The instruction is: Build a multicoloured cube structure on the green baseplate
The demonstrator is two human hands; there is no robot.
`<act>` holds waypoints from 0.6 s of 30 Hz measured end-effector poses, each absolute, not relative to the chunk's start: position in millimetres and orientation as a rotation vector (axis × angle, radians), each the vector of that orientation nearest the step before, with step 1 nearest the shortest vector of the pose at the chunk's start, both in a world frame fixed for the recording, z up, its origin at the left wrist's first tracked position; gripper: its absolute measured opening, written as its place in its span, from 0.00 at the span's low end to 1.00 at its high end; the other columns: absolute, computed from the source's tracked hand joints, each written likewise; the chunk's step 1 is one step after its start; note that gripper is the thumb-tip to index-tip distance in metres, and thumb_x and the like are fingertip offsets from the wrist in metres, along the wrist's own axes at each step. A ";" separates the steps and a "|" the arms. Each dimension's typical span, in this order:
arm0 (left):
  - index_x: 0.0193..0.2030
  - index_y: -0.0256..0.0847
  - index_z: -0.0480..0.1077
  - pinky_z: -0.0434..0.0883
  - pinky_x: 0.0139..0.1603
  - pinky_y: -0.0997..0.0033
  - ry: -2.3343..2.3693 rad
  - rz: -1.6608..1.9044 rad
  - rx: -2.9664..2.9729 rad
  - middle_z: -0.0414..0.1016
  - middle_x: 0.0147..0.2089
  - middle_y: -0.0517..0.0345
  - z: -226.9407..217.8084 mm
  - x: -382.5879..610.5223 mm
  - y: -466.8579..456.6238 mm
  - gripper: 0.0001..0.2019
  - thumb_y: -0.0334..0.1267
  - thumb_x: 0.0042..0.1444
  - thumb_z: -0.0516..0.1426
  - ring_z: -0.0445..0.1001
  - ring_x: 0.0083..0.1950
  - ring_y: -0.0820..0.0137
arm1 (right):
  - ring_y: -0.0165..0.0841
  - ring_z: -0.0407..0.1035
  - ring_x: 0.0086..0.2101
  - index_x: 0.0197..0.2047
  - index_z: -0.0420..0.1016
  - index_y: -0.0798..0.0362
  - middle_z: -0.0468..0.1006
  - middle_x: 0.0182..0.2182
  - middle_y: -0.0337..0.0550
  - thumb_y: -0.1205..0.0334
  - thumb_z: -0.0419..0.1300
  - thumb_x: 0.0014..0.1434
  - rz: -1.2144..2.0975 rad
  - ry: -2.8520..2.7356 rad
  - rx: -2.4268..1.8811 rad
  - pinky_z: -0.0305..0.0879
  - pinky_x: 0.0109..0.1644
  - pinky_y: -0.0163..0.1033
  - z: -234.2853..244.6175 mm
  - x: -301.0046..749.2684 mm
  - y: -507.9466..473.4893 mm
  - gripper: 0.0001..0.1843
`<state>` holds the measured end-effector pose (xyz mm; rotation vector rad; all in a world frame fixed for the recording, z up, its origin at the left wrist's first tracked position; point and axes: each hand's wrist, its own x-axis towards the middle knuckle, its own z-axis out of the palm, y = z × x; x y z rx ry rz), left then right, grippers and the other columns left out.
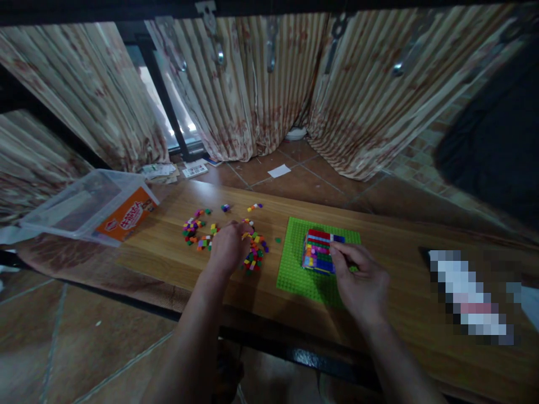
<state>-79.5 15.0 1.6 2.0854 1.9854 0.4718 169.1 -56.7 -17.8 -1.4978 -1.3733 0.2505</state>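
Small colourful toy building bricks [255,255] lie in a loose spread on the wooden table. Over them is my left hand [229,247], its fingers curled down among the bricks; what they hold, if anything, is hidden. To the right, a block built from bricks [318,249] in red, green, purple and blue rows stands on a green studded baseplate [290,275]. My right hand [362,278] is closed in a pinch, thumb and forefinger together at the block's right edge. Any piece between those fingertips is too small to make out.
A clear plastic box [84,205] with an orange label stands at the table's left end. One green brick [278,240] lies beside the baseplate. A blurred-out flat object [469,297] rests at the right. Striped curtains [252,90] hang beyond the table.
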 end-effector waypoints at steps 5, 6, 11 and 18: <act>0.44 0.43 0.79 0.69 0.57 0.63 1.873 0.470 2.231 0.77 0.50 0.48 -3.4 -68.6 14.3 0.16 0.28 0.54 0.53 0.75 0.52 0.60 | 0.35 0.75 0.36 0.36 0.81 0.50 0.81 0.36 0.43 0.54 0.60 0.61 0.255 -1.371 -1.488 0.72 0.42 0.42 -17.7 167.8 -56.5 0.11; 0.45 0.42 0.79 0.68 0.58 0.62 1.861 0.470 2.247 0.77 0.50 0.48 -4.2 -67.5 14.2 0.17 0.27 0.54 0.53 0.74 0.52 0.60 | 0.35 0.75 0.36 0.36 0.81 0.50 0.81 0.36 0.43 0.54 0.60 0.61 0.258 -1.373 -1.484 0.72 0.42 0.42 -17.6 167.5 -56.4 0.11; 0.46 0.41 0.79 0.69 0.59 0.62 1.867 0.449 2.261 0.78 0.49 0.47 -4.9 -64.2 13.8 0.17 0.28 0.54 0.52 0.74 0.52 0.60 | 0.35 0.76 0.37 0.37 0.82 0.50 0.82 0.36 0.43 0.55 0.60 0.61 0.248 -1.398 -1.467 0.72 0.42 0.42 -18.2 167.8 -55.6 0.10; 0.41 0.40 0.80 0.68 0.61 0.62 1.829 0.450 2.286 0.79 0.47 0.49 -4.8 -58.4 14.1 0.14 0.30 0.53 0.54 0.73 0.56 0.60 | 0.34 0.75 0.35 0.37 0.81 0.50 0.81 0.36 0.42 0.55 0.61 0.61 0.256 -1.382 -1.474 0.72 0.42 0.41 -21.5 170.7 -54.8 0.10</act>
